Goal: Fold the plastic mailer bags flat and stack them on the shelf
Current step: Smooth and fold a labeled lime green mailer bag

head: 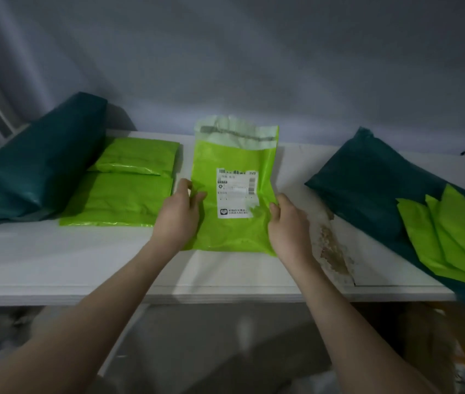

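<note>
White, chipped and stained near its front edge, the shelf runs below a grey wall; a lime green mailer bag lies at its centre, label up; the left hand pinches its left edge, the right hand its right edge; folded green bags sit left, between dark teal bags.

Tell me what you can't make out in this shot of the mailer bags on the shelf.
Head view only:
- Shipping label on the held lime mailer: print blurred, unreadable.
- Lime bags on the right: cut off by the frame edge, count unclear.
- Left hand fingers: tips hidden behind the mailer.
- Below the shelf: dark, blurred, arms in front.
</note>
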The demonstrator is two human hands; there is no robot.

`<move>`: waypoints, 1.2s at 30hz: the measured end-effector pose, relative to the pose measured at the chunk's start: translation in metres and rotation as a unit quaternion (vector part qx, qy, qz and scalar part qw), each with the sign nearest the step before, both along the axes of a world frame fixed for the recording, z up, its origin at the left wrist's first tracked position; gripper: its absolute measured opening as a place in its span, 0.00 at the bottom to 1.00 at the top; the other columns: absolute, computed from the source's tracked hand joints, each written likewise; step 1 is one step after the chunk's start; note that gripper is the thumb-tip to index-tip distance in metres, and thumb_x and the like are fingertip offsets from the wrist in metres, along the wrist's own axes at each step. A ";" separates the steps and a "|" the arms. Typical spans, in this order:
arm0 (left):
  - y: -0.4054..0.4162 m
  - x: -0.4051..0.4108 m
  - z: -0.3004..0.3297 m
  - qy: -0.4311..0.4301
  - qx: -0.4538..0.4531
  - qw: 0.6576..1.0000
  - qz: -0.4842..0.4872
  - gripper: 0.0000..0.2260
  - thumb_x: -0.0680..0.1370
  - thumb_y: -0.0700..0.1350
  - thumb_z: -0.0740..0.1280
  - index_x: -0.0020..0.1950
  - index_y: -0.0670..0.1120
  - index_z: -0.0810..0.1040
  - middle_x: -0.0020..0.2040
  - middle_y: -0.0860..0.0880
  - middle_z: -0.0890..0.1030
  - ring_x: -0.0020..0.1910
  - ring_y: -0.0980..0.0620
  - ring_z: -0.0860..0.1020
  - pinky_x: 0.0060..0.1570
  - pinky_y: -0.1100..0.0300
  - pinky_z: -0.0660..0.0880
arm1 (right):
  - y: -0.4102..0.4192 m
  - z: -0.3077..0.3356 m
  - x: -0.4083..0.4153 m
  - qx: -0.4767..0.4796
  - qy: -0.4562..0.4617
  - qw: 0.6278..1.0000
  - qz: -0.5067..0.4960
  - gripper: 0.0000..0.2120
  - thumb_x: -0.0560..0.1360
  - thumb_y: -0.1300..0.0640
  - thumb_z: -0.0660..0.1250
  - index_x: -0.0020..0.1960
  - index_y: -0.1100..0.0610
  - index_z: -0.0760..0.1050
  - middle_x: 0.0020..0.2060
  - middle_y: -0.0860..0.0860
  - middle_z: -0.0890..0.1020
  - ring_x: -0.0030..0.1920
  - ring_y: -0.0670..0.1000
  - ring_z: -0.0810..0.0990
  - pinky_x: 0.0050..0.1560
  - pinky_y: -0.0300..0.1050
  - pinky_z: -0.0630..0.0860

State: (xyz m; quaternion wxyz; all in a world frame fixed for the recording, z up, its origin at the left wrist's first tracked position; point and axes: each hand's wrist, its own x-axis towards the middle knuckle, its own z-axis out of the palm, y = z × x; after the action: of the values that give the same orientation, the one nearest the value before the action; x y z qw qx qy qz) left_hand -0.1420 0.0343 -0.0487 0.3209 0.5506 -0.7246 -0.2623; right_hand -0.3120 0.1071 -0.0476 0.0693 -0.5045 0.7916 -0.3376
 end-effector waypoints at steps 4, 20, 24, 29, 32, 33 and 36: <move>-0.001 0.001 -0.007 -0.025 0.027 0.999 -0.028 0.13 0.81 0.42 0.57 0.63 0.39 0.69 0.36 0.37 0.77 0.38 0.38 0.75 0.37 0.52 0.65 | -0.003 -0.013 -0.012 0.032 -0.020 0.999 -0.028 0.10 0.80 0.57 0.58 0.42 0.61 0.70 0.41 0.63 0.80 0.45 0.63 0.78 0.38 0.47 0.63; 0.008 0.015 -0.018 -0.129 -0.003 0.992 -0.005 0.12 0.80 0.45 0.60 0.45 0.36 0.75 0.42 0.36 0.80 0.44 0.37 0.77 0.38 0.53 0.68 | 0.005 -0.007 -0.012 0.174 0.094 0.979 -0.048 0.18 0.82 0.51 0.51 0.54 0.64 0.72 0.52 0.62 0.79 0.54 0.63 0.77 0.43 0.47 0.66; 0.013 0.012 -0.019 -0.162 -0.036 0.986 -0.017 0.11 0.82 0.44 0.55 0.51 0.36 0.70 0.45 0.33 0.79 0.45 0.34 0.77 0.36 0.52 0.64 | 0.006 -0.007 -0.009 0.161 0.118 0.980 -0.025 0.16 0.82 0.52 0.51 0.57 0.64 0.70 0.52 0.63 0.79 0.53 0.63 0.78 0.42 0.48 0.67; 0.014 0.013 -0.015 -0.260 -0.060 0.964 -0.010 0.12 0.83 0.47 0.51 0.55 0.40 0.67 0.46 0.37 0.81 0.45 0.36 0.79 0.35 0.52 0.66 | 0.005 -0.006 -0.013 0.162 0.121 0.979 -0.008 0.16 0.82 0.52 0.51 0.56 0.64 0.69 0.51 0.64 0.79 0.52 0.64 0.78 0.40 0.48 0.65; 0.013 0.015 -0.010 -0.322 -0.051 0.945 -0.020 0.12 0.83 0.48 0.51 0.56 0.41 0.68 0.49 0.39 0.81 0.48 0.36 0.79 0.38 0.53 0.66 | 0.004 -0.004 -0.014 0.186 0.124 0.975 0.000 0.17 0.82 0.52 0.51 0.56 0.63 0.70 0.52 0.63 0.79 0.53 0.63 0.77 0.40 0.47 0.63; 0.014 0.016 -0.009 -0.346 -0.044 0.937 -0.026 0.12 0.83 0.48 0.51 0.57 0.41 0.68 0.50 0.39 0.81 0.50 0.37 0.79 0.38 0.54 0.66 | 0.004 -0.004 -0.014 0.195 0.126 0.973 0.003 0.17 0.82 0.51 0.51 0.56 0.63 0.71 0.52 0.62 0.79 0.53 0.62 0.77 0.41 0.47 0.64; 0.015 0.019 -0.004 -0.407 -0.022 0.912 -0.051 0.12 0.83 0.47 0.51 0.58 0.41 0.68 0.53 0.41 0.80 0.53 0.40 0.79 0.39 0.55 0.67 | 0.004 -0.004 -0.015 0.223 0.119 0.967 0.017 0.16 0.81 0.51 0.53 0.53 0.62 0.72 0.53 0.61 0.79 0.54 0.61 0.77 0.42 0.46 0.64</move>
State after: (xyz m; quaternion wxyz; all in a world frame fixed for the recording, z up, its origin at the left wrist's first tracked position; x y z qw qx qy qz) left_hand -0.1234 0.0491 -0.0522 -0.0038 0.5644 -0.8254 -0.0153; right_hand -0.3269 0.1107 -0.0515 0.0909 -0.5261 0.8408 -0.0892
